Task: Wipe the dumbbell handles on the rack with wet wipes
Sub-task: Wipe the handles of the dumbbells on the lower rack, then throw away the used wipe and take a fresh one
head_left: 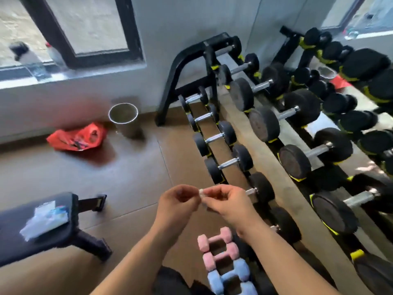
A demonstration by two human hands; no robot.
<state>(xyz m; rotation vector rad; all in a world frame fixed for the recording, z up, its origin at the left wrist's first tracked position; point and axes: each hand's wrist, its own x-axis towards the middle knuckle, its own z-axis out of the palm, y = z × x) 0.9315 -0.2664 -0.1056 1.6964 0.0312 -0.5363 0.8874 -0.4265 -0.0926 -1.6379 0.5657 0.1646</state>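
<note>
No legible text, number or brand anywhere in view; motion blur throughout.

- Packet [45, 218] lying on the bench pad [12, 237]: white with blue and red printed patches, possibly a label, letters smeared beyond reading.
- Red plastic bag [76, 137] on the floor: dark print on its face, unreadable.
- Black dumbbell [263, 126] end faces on the rack [168, 99]: greyish scuffed discs, any weight marks too blurred to make out.
- Yellow tabs [357, 254] on the rack rails: plain colour only, no characters resolved.
</note>
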